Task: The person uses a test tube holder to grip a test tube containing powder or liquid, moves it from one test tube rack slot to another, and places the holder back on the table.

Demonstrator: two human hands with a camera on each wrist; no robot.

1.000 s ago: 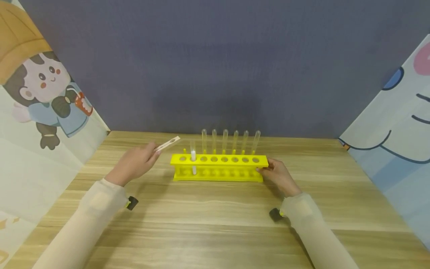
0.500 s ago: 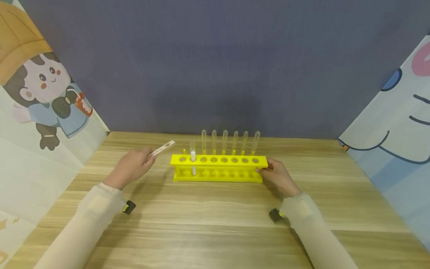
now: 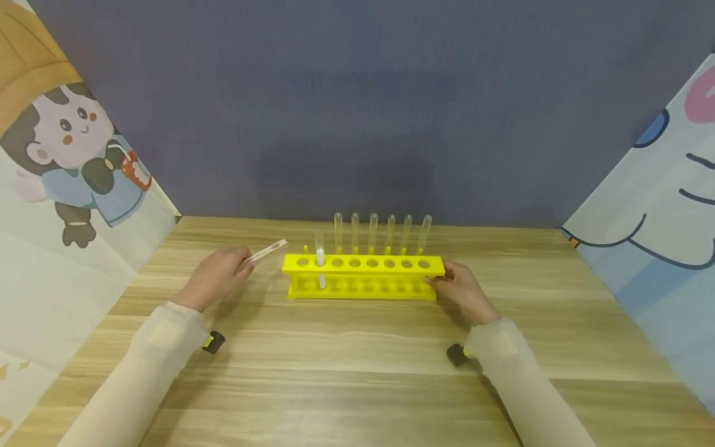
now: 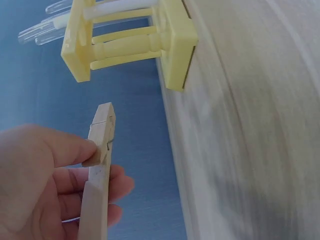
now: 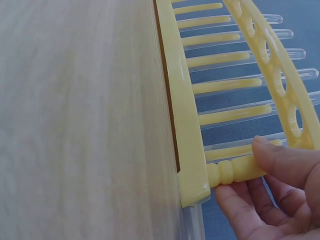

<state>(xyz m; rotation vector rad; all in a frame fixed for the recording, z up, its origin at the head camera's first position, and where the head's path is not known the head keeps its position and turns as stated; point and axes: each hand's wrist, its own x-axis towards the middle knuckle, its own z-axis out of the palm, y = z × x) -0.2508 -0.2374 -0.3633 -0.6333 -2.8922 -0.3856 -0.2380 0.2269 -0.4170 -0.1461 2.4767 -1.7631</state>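
Observation:
My left hand (image 3: pixel 215 277) holds a wooden test tube clamp (image 3: pixel 269 249), its tip pointing up and right, short of the rack's left end. In the left wrist view the thumb presses one side of the clamp (image 4: pixel 100 150) and the fingers curl behind it. A yellow test tube rack (image 3: pixel 363 264) stands on the table. In its second hole from the left sits a test tube with white contents (image 3: pixel 320 254). My right hand (image 3: pixel 460 290) grips the rack's right end; the right wrist view shows thumb and fingers around the end post (image 5: pixel 240 170).
Several clear test tubes (image 3: pixel 373 230) stand upside down on pegs along the rack's back. The wood-grain table (image 3: pixel 357 372) ends at a dark blue-grey panel (image 3: pixel 357 112) behind. Cartoon-printed panels (image 3: pixel 84 155) flank both sides.
My left hand has drawn back left and toward me with the clamp, farther from the rack. The right hand stays on the rack's end, and the rack has kept its place.

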